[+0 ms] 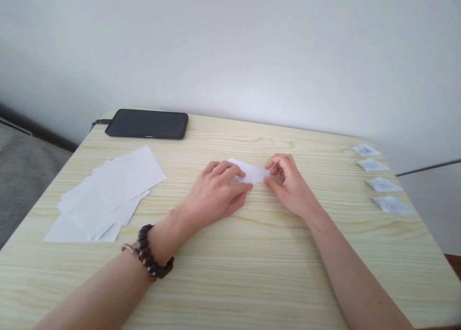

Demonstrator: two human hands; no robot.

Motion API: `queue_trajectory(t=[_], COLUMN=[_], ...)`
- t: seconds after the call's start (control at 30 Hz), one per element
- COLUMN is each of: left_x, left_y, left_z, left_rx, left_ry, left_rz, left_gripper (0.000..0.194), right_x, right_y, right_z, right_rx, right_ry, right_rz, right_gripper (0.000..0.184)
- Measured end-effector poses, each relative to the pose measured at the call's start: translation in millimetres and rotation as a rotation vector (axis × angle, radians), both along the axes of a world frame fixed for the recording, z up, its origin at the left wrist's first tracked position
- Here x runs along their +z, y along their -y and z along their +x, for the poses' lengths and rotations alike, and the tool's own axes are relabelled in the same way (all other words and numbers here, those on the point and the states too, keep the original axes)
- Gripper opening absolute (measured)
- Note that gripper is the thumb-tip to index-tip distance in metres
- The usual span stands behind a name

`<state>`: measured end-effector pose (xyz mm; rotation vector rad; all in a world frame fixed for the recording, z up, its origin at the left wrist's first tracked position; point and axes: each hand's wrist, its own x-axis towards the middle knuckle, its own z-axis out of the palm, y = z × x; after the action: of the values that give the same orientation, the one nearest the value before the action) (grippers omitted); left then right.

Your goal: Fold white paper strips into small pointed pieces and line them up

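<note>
A strip of white paper (255, 173) lies on a pale wood worktop (252, 262), directly between a person's two bare hands. Its long axis runs left to right, the right end slanting slightly nearer the person. Both hands touch it, so neither is nearer. The left hand (212, 193) comes in over the left part, fingers bent and fingertips resting on the paper; whether its thumb also grips from below cannot be told. The right hand (291, 188) is curled at the opposite end, thumb and forefinger pinching the tip, with the thumb on the side nearer the person. Well to the left, loose white sheets (122, 176) overlap, with a black phone (147, 123) beyond them. Well to the right, four folded papers (372, 165) form a column along the edge.
</note>
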<state>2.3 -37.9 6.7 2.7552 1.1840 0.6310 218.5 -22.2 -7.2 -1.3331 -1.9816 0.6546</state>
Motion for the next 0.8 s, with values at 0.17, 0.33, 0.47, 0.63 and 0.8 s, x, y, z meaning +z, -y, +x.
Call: queue_trajectory(t=[0.17, 0.33, 0.47, 0.63, 0.8], left_x=[-5.0, -10.9, -9.1, -9.2, -12.0], left_y=[-7.4, -15.8, -14.7, -13.6, -15.1], left_z=[-1.5, -6.8, -9.9, -9.8, -9.7], left_rx=[-0.052, 0.049, 0.141, 0.131, 0.13], left_ry=[0.12, 0.286, 0.102, 0.071, 0.113], left_rz=[-0.054, -0.092, -0.052, -0.004, -0.027], left_gripper=[0.021, 0.021, 0.032, 0.027, 0.028], right_x=[-1.7, -3.2, -0.8, 3.8, 3.2], right_y=[2.2, 5.5, 6.3, 7.9, 8.9], right_z=[-5.0, -11.5, -8.2, -4.4, -5.4], right_rx=[-0.026, -0.007, 0.038, 0.106, 0.123], right_ry=[0.068, 0.156, 0.139, 0.194, 0.198], right_rz=[0.064, 0.137, 0.132, 0.11, 0.142], right_gripper=[0.021, 0.026, 0.024, 0.036, 0.031])
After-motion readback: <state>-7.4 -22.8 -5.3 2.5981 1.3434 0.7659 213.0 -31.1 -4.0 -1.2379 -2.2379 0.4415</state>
